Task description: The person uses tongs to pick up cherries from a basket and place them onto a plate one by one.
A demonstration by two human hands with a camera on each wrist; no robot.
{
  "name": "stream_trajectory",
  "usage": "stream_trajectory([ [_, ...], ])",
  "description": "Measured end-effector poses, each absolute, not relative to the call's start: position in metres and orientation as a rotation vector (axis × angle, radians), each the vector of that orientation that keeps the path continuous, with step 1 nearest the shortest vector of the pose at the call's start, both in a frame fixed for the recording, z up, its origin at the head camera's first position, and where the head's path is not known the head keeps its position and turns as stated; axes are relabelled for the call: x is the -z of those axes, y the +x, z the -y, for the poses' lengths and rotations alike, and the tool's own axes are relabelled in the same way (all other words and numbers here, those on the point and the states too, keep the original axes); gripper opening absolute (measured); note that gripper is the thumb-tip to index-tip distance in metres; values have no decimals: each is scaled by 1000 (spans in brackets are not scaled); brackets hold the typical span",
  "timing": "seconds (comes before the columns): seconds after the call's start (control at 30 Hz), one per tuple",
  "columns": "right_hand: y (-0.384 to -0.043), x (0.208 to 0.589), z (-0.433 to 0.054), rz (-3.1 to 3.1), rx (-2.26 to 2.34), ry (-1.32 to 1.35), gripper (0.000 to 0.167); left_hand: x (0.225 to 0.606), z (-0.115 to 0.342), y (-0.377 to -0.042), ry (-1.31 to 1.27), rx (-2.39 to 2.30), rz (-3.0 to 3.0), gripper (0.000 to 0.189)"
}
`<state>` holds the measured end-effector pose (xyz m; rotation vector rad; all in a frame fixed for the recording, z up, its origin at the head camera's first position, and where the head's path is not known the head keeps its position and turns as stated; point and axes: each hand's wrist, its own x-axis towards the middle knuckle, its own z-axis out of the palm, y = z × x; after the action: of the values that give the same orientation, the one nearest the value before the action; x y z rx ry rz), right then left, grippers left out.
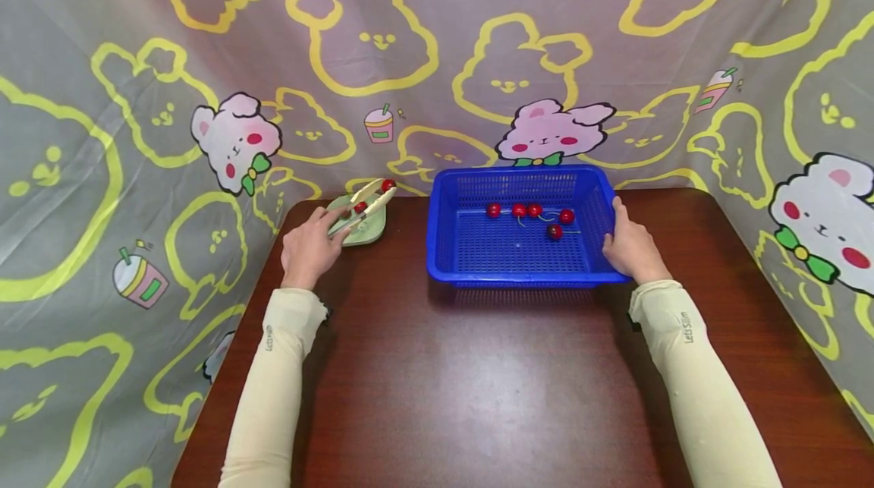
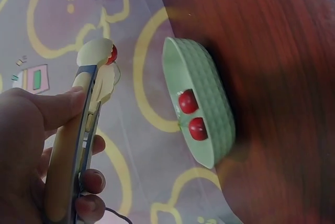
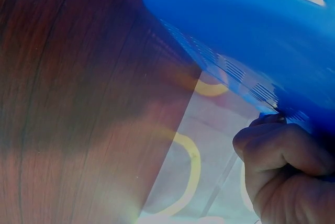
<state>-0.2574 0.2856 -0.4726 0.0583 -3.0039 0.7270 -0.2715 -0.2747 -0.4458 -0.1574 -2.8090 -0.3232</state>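
Observation:
My left hand [image 1: 310, 245] grips a pair of tongs [image 2: 70, 145] with cream tips, above the green bowl [image 1: 372, 231]. Between the tips sits a red cherry [image 1: 388, 185], partly hidden by them in the left wrist view. Two more cherries [image 2: 192, 115] lie inside the bowl, which has a dimpled outer wall. At the other side, my right hand [image 1: 635, 245] holds the right rim of a blue plastic basket [image 1: 519, 278], fingers curled at its edge in the right wrist view. Several cherries [image 1: 535, 210] with stems lie on the basket's mesh floor.
Everything is on a dark brown wooden table [image 1: 437, 382]. A grey cloth [image 1: 437, 55] with yellow bunny outlines hangs behind the table and along both sides. The bowl stands near the table's back left corner, left of the basket.

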Motion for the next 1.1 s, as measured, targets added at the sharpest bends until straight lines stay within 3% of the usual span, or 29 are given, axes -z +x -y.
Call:
stream_trajectory([
  [1.1, -257, 471, -286, 3004, -736, 62, 76, 470, 294, -282, -88, 231, 2963, 46],
])
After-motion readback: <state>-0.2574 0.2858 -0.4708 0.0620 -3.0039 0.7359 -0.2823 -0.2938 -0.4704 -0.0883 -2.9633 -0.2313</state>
